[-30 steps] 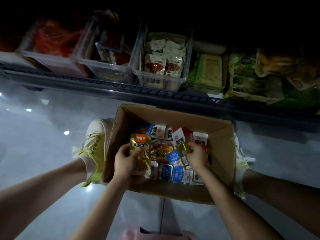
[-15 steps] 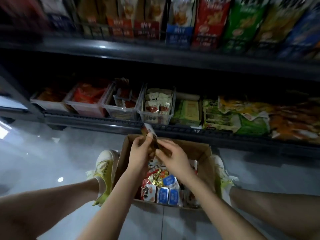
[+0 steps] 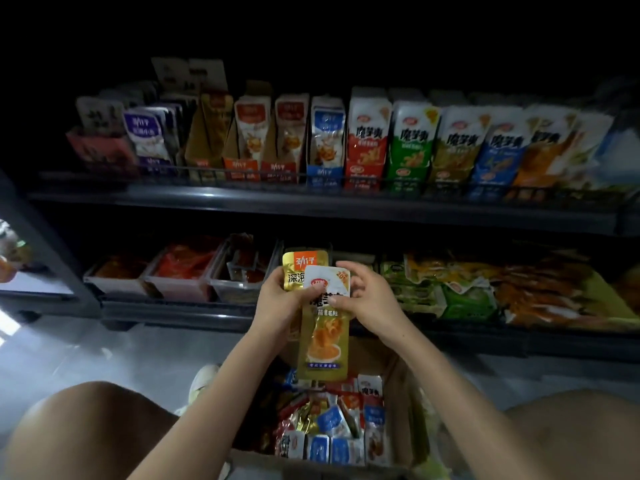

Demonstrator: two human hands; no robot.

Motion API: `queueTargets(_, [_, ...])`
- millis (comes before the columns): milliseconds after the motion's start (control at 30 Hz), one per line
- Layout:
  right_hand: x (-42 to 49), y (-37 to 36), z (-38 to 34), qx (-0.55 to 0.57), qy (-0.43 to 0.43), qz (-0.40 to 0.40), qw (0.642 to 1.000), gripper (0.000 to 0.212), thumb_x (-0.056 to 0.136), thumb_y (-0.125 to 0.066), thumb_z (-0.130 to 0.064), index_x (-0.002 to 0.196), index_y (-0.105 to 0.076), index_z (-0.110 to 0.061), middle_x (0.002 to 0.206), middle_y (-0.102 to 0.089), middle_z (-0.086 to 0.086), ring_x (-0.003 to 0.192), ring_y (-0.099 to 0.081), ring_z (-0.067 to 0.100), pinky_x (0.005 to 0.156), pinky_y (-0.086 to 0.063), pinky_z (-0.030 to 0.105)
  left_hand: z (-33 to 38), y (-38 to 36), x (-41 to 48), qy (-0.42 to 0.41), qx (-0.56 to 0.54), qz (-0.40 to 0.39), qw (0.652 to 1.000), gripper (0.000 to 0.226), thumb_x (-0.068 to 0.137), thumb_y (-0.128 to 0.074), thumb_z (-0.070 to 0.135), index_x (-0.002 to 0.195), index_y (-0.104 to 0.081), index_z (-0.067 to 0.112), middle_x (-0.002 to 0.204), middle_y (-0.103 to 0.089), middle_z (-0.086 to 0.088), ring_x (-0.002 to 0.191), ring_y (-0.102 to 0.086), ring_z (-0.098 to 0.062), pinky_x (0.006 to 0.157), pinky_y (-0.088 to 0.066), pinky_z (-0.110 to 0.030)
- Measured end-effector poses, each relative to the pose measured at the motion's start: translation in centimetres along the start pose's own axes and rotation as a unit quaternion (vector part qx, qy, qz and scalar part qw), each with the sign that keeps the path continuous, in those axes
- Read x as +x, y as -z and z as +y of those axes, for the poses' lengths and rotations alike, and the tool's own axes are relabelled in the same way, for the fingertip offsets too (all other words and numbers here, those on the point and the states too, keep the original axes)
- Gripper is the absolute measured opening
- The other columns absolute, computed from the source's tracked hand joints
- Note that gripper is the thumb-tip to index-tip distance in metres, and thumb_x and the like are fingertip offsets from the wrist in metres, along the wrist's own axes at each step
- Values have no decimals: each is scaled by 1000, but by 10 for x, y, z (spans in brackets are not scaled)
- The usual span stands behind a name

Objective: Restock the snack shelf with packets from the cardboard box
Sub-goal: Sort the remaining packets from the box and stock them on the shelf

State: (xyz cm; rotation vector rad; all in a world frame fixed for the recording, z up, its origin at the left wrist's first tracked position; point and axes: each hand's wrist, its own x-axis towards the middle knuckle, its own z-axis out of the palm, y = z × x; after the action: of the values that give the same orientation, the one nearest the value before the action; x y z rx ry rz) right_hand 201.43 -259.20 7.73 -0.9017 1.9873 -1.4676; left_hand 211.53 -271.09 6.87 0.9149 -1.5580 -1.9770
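It's dim here. Pale light glares off the floor [image 3: 114,344] at the left, and everything above fades to black. The upper shelf [image 3: 311,206] bows from wide-angle distortion; the packets [image 3: 588,150] at its far right smear soft.

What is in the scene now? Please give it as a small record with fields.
left hand: grips the gold packet, thumb on the yellow packet
right hand: pinches the yellow packet near its top
held packets: two, overlapping, above the cardboard box
cardboard box: on the floor, many small packets inside
upper shelf: row of upright packets
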Motion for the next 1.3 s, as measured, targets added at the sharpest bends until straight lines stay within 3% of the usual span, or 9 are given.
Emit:
queueTargets(133, [9, 42, -18, -18, 2, 75, 997, 41, 77, -74, -1, 102, -50, -22, 102, -68, 9, 86, -68, 17, 66, -58, 32, 28, -22, 10, -22, 2, 3, 1000, 19, 85, -70, 18, 103, -63, 20, 99, -73, -6, 91, -70, -27, 84, -55, -51])
queueTargets(233, [13, 79, -31, 11, 26, 159, 987, 35, 80, -71, -2, 92, -48, -26, 97, -68, 9, 80, -69, 16, 58, -55, 29, 47, -38, 20, -42, 10, 6, 999, 14, 89, -65, 20, 103, -61, 23, 101, -72, -4, 91, -70, -24, 83, -55, -47])
queueTargets(367, [18, 123, -48, 23, 73, 245, 967, 29, 84, -69, -5, 88, -48, -25, 92, -67, 7, 78, -68, 15, 64, -57, 37, 68, -60, 34, -63, 0, -7, 998, 14, 89, -66, 18, 101, -61, 24, 100, -72, -5, 88, -70, -26, 82, -55, -49])
queueTargets(567, [56, 199, -61, -64, 121, 403, 905, 22, 86, -69, -18, 99, -51, -23, 96, -63, -4, 91, -65, 16, 75, -55, 46, 90, -86, 60, -70, -15, -28, 997, 17, 89, -66, 16, 104, -60, 20, 101, -71, -9, 86, -70, -28, 76, -57, -45])
queueTargets(733, [106, 246, -71, -39, 137, 400, 906, 34, 88, -68, -19, 120, -60, -10, 119, -62, 6, 110, -58, 19, 92, -51, 32, 102, -107, 83, -71, -15, -39, 997, 21, 89, -66, 19, 109, -59, 20, 105, -70, -6, 92, -69, -26, 84, -54, -49])
queueTargets(933, [130, 263, -71, -46, 176, 347, 920, 12, 86, -64, 1, 95, -66, -7, 86, -63, -8, 78, -59, -12, 76, -48, 9, 107, -123, 102, -85, -10, -46, 995, 21, 90, -65, 18, 109, -58, 22, 103, -70, -2, 91, -69, -22, 79, -55, -43])
queueTargets(1067, [132, 270, -63, -79, 186, 324, 924, 32, 86, -60, 7, 81, -64, -24, 86, -64, -9, 81, -61, -9, 76, -49, 9, 104, -128, 110, -80, -9, -46, 996, 18, 90, -65, 17, 106, -58, 23, 103, -70, -2, 92, -69, -23, 75, -55, -40])
queueTargets(1167, [132, 272, -66, -155, 198, 320, 914, 32, 88, -52, 9, 86, -66, -20, 89, -64, -5, 87, -60, 7, 75, -46, 12, 99, -131, 111, -72, -5, -47, 996, 20, 89, -66, 18, 108, -59, 22, 104, -70, -4, 92, -69, -24, 77, -55, -42])
queueTargets(1300, [136, 267, -78, -242, 230, 298, 894, 36, 86, -48, 12, 92, -68, -17, 87, -62, -4, 63, -52, 1, 53, -35, 11, 97, -134, 111, -65, -5, -47, 997, 23, 89, -65, 18, 112, -59, 20, 105, -71, -4, 93, -69, -25, 78, -55, -43])
